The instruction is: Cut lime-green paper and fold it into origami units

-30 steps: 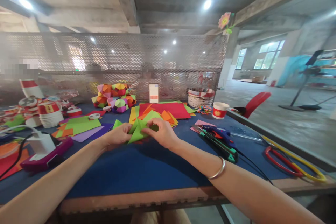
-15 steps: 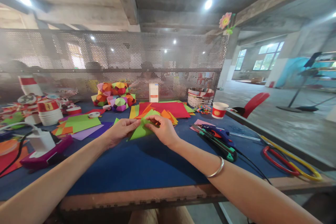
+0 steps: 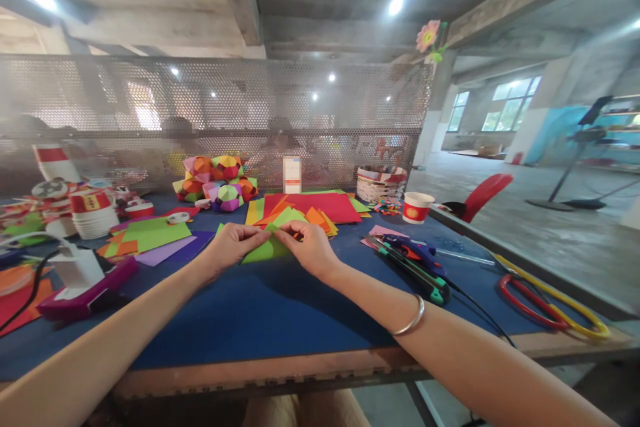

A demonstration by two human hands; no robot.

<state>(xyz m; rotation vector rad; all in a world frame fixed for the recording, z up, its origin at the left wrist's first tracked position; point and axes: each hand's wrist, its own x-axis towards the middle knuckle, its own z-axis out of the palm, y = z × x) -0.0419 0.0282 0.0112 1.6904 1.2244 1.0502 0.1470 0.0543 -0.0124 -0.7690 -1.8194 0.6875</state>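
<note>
A folded piece of lime-green paper (image 3: 265, 250) is held a little above the blue table mat, between both hands. My left hand (image 3: 233, 248) pinches its upper edge with thumb and index finger. Close beside it, my right hand (image 3: 311, 248) pinches the same edge, its fingertips almost meeting the left ones. A silver bangle circles the right wrist. Behind the hands lie red paper sheets (image 3: 320, 207) and small orange folded pieces (image 3: 319, 219). The hands hide part of the green paper.
Folded-paper balls (image 3: 230, 197), green sheets (image 3: 157, 237), stacked paper cups (image 3: 95, 217) and a purple power strip (image 3: 90, 293) are on the left. To the right are a woven basket (image 3: 383, 183), a paper cup (image 3: 418, 207), a green cutter (image 3: 415, 273), a glue gun (image 3: 415, 250) and scissors (image 3: 555, 307).
My two hands have come closer together along the paper's upper edge. The green paper now tilts lower and less of its pointed shape shows. The table items stay put.
</note>
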